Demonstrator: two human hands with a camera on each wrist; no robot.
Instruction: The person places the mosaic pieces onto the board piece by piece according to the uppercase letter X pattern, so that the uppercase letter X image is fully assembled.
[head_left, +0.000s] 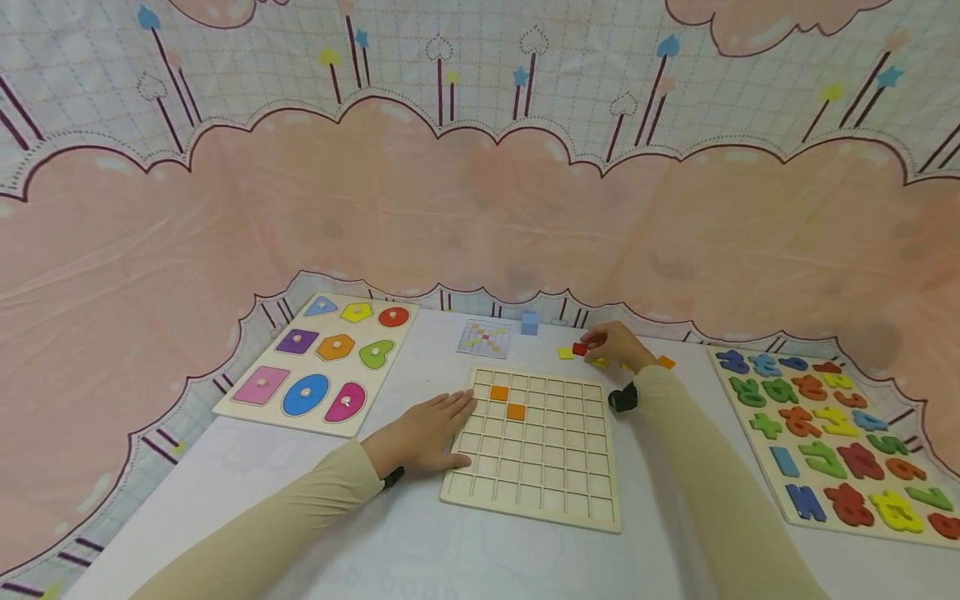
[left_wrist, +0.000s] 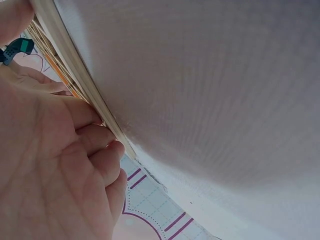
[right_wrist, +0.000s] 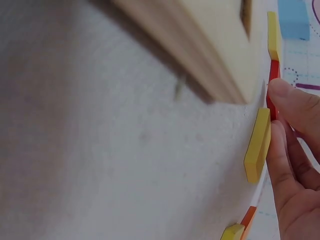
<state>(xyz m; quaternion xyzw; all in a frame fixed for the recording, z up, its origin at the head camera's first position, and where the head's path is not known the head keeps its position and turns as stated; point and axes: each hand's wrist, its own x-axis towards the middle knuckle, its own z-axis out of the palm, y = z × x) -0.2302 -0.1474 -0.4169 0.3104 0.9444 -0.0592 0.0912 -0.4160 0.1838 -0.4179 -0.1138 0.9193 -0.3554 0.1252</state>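
A wooden grid board [head_left: 536, 492] lies on the table in front of me, with two orange tiles [head_left: 507, 402] set in its upper left cells. My left hand [head_left: 427, 432] lies flat on the table, fingers straight against the board's left edge [left_wrist: 80, 80]. Beyond the board's far right corner, my right hand [head_left: 613, 343] pinches a small red tile [head_left: 579, 349] at its fingertips. Loose yellow tiles [head_left: 566, 352] and an orange tile [head_left: 666, 362] lie around that hand. The right wrist view shows a yellow tile [right_wrist: 258, 145] and the red tile [right_wrist: 272, 85] by the fingers [right_wrist: 295, 107].
A shape peg puzzle [head_left: 318, 362] lies at the left. A number and letter puzzle board [head_left: 832, 433] lies at the right. A small pattern card [head_left: 485, 337] and a blue cube [head_left: 529, 323] sit behind the grid board. A pink patterned cloth hangs behind the table.
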